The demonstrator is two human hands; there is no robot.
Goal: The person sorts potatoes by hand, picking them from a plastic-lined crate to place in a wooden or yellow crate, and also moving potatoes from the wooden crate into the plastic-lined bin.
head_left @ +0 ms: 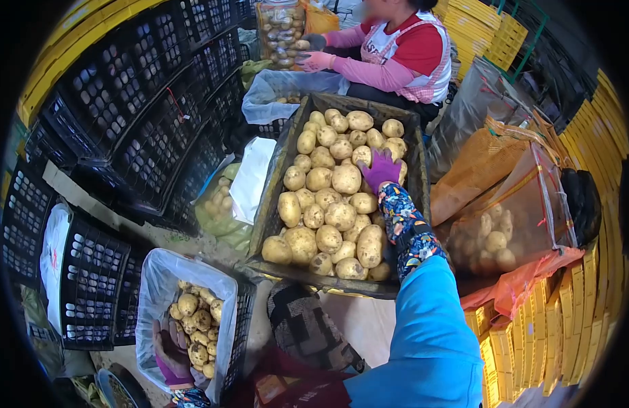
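Note:
My right hand (382, 171), in a purple glove, reaches into the large dark crate (271, 204) of potatoes (346, 179). Its fingers are spread over the potatoes on the right side; what lies under the palm is hidden. Low on the left, my left hand (171, 355), in a purple glove with a dark palm, is inside a black crate (242, 326) lined with a pale plastic bag (159, 280). The fingers are apart beside the smaller potatoes (200, 318) there, and no potato shows in that hand.
Across from me a person (403, 58) in pink sleeves handles potatoes by a clear bag (282, 34). Stacked black crates (124, 88) stand left, yellow crates (559, 333) right. An orange mesh bag (498, 211) of potatoes sits beside the large crate.

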